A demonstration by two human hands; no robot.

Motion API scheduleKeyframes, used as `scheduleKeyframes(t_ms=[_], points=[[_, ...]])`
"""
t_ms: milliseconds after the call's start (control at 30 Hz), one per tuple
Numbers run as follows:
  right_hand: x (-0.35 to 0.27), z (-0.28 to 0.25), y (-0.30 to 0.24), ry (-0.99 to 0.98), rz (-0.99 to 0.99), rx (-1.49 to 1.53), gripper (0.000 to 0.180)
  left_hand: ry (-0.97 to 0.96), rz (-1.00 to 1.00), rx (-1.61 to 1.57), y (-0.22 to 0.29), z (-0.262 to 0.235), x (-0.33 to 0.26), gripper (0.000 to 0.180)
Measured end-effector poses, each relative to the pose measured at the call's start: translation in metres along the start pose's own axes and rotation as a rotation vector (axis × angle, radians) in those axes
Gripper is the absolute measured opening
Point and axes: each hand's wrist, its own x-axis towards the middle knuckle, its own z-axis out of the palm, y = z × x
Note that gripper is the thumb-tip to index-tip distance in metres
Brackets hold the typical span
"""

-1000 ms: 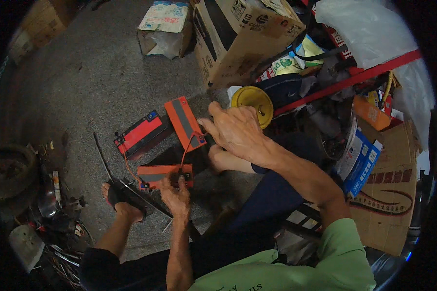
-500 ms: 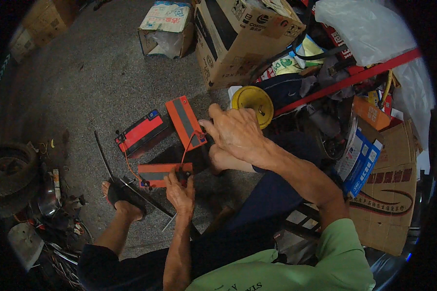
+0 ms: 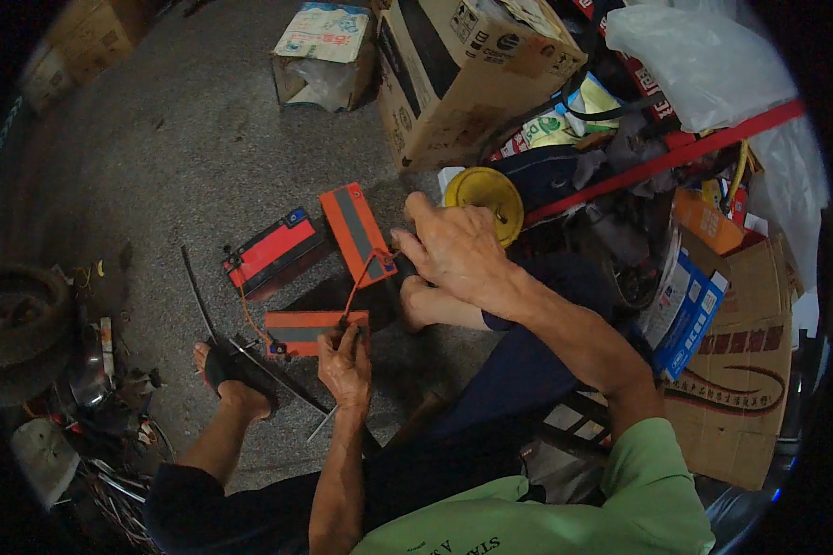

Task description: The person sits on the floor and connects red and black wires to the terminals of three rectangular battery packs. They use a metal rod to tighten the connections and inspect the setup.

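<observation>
Three box-shaped batteries are on the floor before me. The orange-and-grey battery nearest me lies by my left hand, whose fingers pinch a red wire at the battery's right end. From there the wire runs up to a terminal on the upright-lying orange-and-grey battery. My right hand hangs just right of that terminal, its thumb and forefinger apart and nothing visible between them; its other fingers are partly hidden. A red-and-black battery lies to the left, joined to the nearest one by an orange wire.
A yellow round container stands beyond my right hand. Cardboard boxes and piled clutter fill the right side. A thin black strip lies by my left foot. A tyre and metal parts lie far left.
My left fingertips have drawn together on the red wire at the nearest battery. My right hand has shifted slightly right, away from the other battery's terminal. The batteries stay in place.
</observation>
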Motion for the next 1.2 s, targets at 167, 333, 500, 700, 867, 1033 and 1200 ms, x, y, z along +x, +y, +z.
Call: scheduleKeyframes(t_ms=[167, 333, 500, 700, 867, 1033, 1200], points=[[0.000, 0.000, 0.006, 0.061, 0.003, 0.014, 0.025, 0.028, 0.075, -0.001, -0.005, -0.001, 0.000, 0.028], [0.004, -0.015, 0.003, 0.006, 0.065, 0.021, 0.026, 0.071, 0.106, -0.037, -0.008, 0.000, 0.001, 0.027], [0.000, -0.017, 0.010, 0.111, 0.061, 0.037, 0.022, 0.052, 0.088, -0.019, -0.009, 0.002, -0.001, 0.027], [-0.005, -0.028, 0.010, 0.032, 0.110, 0.239, 0.026, 0.072, 0.049, -0.045, -0.010, 0.003, -0.001, 0.022], [-0.022, -0.024, -0.003, -0.044, 0.162, 0.387, 0.025, 0.079, -0.004, -0.127, -0.008, 0.004, -0.001, 0.018], [-0.037, -0.005, -0.020, -0.010, 0.078, 0.432, 0.019, 0.133, 0.040, -0.148, -0.011, 0.003, 0.000, 0.019], [-0.040, 0.010, -0.022, 0.045, 0.075, 0.430, 0.016, 0.169, -0.083, -0.299, -0.017, 0.010, 0.001, 0.021]])
